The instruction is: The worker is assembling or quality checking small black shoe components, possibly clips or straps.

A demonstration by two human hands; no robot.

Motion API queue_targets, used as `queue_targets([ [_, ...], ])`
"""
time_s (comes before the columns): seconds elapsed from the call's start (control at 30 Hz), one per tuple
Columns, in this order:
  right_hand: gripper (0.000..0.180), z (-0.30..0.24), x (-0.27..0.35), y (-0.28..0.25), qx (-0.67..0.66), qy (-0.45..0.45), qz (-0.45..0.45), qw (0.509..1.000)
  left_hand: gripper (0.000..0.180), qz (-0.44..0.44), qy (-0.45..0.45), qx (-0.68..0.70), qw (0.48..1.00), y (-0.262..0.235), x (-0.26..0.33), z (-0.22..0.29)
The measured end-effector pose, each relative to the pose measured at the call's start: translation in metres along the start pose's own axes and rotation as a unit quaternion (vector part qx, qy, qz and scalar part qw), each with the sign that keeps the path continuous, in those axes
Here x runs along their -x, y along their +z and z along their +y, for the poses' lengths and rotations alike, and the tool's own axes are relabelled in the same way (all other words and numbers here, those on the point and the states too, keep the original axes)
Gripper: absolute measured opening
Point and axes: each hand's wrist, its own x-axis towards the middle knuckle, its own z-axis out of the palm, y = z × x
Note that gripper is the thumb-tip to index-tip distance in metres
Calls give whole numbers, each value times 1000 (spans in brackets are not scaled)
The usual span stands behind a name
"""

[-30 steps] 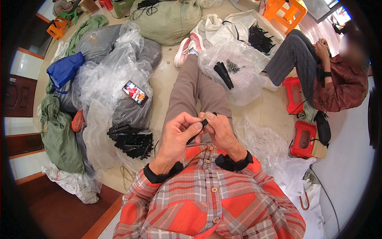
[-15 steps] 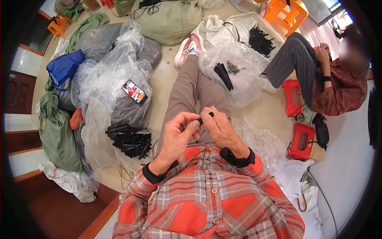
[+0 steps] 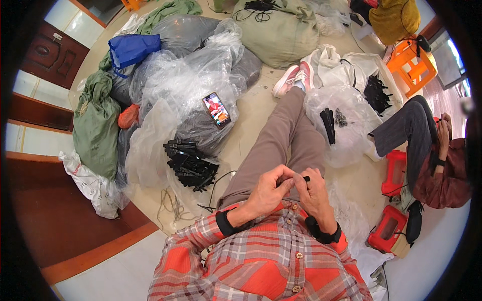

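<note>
Over my lap, my left hand (image 3: 267,194) and my right hand (image 3: 315,193) meet, with the fingers of both pinched together. Between them is a small black piece (image 3: 307,178), its end poking out at the right hand's fingertips. Most of it is covered by the fingers, so its kind does not show. To the left on the floor lies a heap of black straps (image 3: 188,165). Past my knees, a few black strips (image 3: 328,125) and a little cluster of small metal parts (image 3: 341,118) rest on a clear plastic bag (image 3: 354,138).
A lit phone (image 3: 217,109) lies on plastic-wrapped sacks at left, near a blue bag (image 3: 133,49). More black straps (image 3: 376,95) are on white sacking. At right sits a co-worker (image 3: 447,173) beside red-framed boxes (image 3: 387,228). An orange stool (image 3: 412,67) stands behind.
My view has swung left, so the scene sits further right and lower. My hands stay together at the small black piece, with the fingers slightly shifted.
</note>
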Motion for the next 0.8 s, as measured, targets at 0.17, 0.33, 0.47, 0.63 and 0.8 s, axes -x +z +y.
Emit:
queue_targets([
  [0.17, 13, 2, 4, 7, 50, -1, -5, 999, 16, -19, -33, 12, 999, -5, 0, -7],
  [0.33, 18, 2, 7, 10, -3, 65, 13, 998, 16, -31, -63, 13, 997, -4, 1, -4],
  [0.47, 21, 6, 7, 12, 4, 70, 17, 997, 16, -38, -62, -40, 997, -4, -2, 6],
  [0.63, 23, 10, 8, 13, -7, 90, 42, 995, 18, -83, -95, -19, 992, -7, -7, 11],
  [0.8, 22, 8, 5, 9, -16, 100, 46, 994, 16, -136, -186, 157, 960, -14, -15, 6],
])
